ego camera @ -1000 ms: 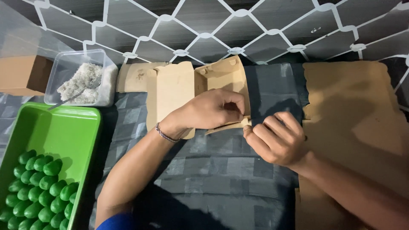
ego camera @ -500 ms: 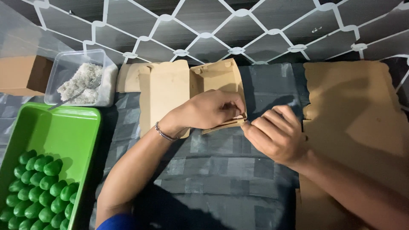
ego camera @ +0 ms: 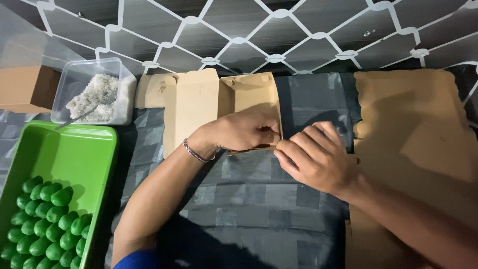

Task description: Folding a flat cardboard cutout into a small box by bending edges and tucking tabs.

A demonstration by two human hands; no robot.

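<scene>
Underneath everything lies a dark grey checked cloth (ego camera: 259, 199) covering the surface, with a wall of dark panels and white lattice lines (ego camera: 239, 30) at the far edge. At the right, a stack of flat brown cardboard sheets (ego camera: 423, 124) takes up most of that side, running from far to near. At the near left sits a green plastic tray (ego camera: 64, 154), and small green oval sweets (ego camera: 45, 219) are packed in rows in its near-left corner. Far left of the tray stands a clear plastic container (ego camera: 124, 94) holding white shredded filling with a spoon handle poking out, and a closed brown box (ego camera: 25, 89) rests just beyond it at the left edge. In the middle, a brown cardboard food box (ego camera: 199, 99) lies open, its lid flap spread to the left and its tray part to the right. The left hand (ego camera: 239, 132), with a thin bracelet (ego camera: 196, 152) on the wrist, is curled over the near wall of the box, its fingers pressed closed on that wall. The right hand (ego camera: 318, 159) meets it at the box's near right corner, fingers bent and pinched onto the cardboard edge there, touching the left hand's fingertips.
</scene>
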